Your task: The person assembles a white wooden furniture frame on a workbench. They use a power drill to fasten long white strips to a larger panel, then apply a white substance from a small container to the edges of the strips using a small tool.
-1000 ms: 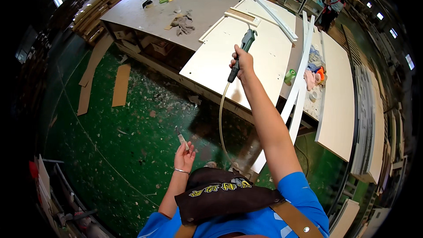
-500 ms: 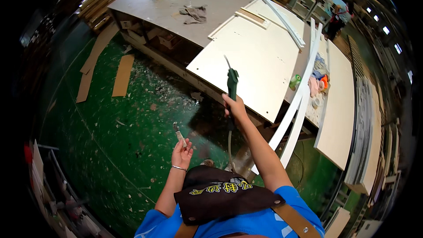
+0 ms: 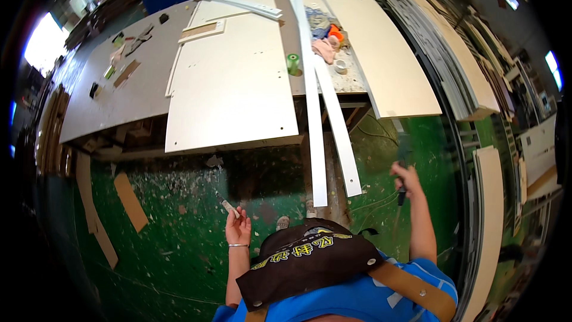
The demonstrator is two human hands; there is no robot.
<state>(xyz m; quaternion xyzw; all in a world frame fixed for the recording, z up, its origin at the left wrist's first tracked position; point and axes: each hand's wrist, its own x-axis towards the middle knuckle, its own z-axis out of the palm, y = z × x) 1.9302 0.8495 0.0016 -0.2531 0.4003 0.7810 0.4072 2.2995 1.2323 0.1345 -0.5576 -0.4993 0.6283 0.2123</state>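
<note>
My left hand is closed around the pale, wrapped handle of a small scraper-like blade tool, its thin blade pointing away from me above the green floor. Off to the right, my right hand grips an air blow gun, dark green with a hose hanging below it. Motion blurs its front end. Between the hands, two long white strips jut out from the bench toward me. Left of them lies a large white panel with small holes near its edges, touched by neither hand.
A grey workbench carries the panel, short white strips and a cloth. A green roll and pink cloth sit beside the long strips. Another panel and stacked boards stand right. Cardboard strips lie on the floor.
My view has turned right. My right hand, with the blow gun, has swung from over the white panel to the right of the long strips. My left hand still holds the blade tool.
</note>
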